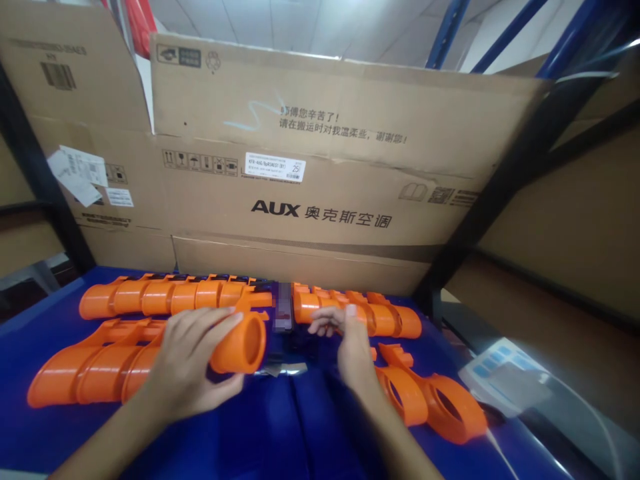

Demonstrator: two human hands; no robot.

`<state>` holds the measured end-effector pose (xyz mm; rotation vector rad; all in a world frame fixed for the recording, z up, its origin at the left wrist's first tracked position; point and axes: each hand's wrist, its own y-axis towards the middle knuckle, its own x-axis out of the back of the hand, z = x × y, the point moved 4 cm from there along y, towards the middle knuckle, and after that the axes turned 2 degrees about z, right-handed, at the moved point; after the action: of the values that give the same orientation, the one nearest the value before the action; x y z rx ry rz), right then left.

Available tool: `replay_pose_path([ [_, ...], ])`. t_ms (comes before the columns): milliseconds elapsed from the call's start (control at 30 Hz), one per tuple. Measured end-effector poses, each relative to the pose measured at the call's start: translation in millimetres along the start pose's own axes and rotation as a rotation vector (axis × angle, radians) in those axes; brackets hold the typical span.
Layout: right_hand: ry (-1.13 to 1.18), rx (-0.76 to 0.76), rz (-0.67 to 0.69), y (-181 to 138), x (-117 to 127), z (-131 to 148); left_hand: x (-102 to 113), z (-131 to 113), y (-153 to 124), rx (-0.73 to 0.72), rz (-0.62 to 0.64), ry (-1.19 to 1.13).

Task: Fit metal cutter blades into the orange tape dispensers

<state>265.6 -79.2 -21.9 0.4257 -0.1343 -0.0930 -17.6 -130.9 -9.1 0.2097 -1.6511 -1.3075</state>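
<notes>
Your two bare forearms come in from the near edge, left and right, angled inward over the blue worktop (260, 433). Your left hand (187, 363) is turned with its back upward, its fingers wrapped over the top of a glossy orange plastic tube-shaped piece (231, 351) and the thumb below, so it is firmly grasped. The piece is held up near the middle, its round opening turned toward your right hand (354, 343). That one is raised, thumb pointing up and fingers loosely bent inward; you are well apart from the held piece there, and I cannot tell whether anything small sits within those fingers.

Beside your right forearm lie two joined-looking orange plastic rings (467, 412), and left of your left hand runs a front row of orange plastic cylinders (100, 373). Beyond your hands stand a left back row of orange cylinders (159, 297) and a right back row of orange cylinders (406, 321), with a dark, blurred flat object (284, 317) between them. Behind everything rises a printed brown cardboard panel (320, 193).
</notes>
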Motion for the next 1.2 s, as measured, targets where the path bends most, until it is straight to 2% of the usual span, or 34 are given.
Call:
replay_pose_path([
  [167, -0.042, 0.077, -0.069, 0, 7, 13, 38, 46, -52, 0.015, 0.182, 0.119],
  [333, -0.073, 0.098, -0.090, -2, 6, 14, 38, 63, -78, 0.036, 0.295, 0.128],
  [533, -0.064, 0.098, -0.091, -1, 6, 10, 20, 64, -87, 0.004, 0.386, 0.153],
  [767, -0.071, 0.112, -0.075, -3, 5, 13, 19, 63, -88, -0.034, 0.439, 0.139],
  [867, -0.077, 0.110, -0.069, -3, 5, 14, 24, 63, -82, -0.024, 0.484, 0.119],
  [967, -0.076, 0.113, -0.067, -3, 5, 13, 36, 73, -81, -0.014, 0.534, 0.101],
  [1100, -0.078, 0.120, -0.058, -3, 5, 12, 50, 94, -90, -0.006, 0.608, 0.102],
  [1200, -0.077, 0.125, -0.064, -3, 5, 11, 52, 99, -97, -0.017, 0.622, 0.103],
])
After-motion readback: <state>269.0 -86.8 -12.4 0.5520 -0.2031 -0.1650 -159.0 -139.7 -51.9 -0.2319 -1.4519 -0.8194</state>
